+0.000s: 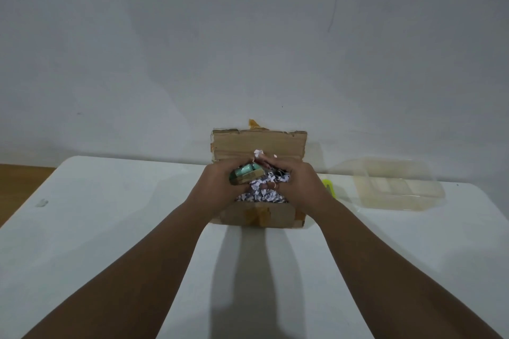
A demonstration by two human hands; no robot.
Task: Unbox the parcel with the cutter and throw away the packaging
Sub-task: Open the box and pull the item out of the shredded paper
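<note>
Hiding box [259,216] contents: both hands [217,187]

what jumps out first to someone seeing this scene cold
Both hands, left hand and right hand, are plunged into the open cardboard box at the table's middle, lifting a mint-green item out of shredded paper. To the right sit a clear plastic container and a yellow-green cutter.
</note>
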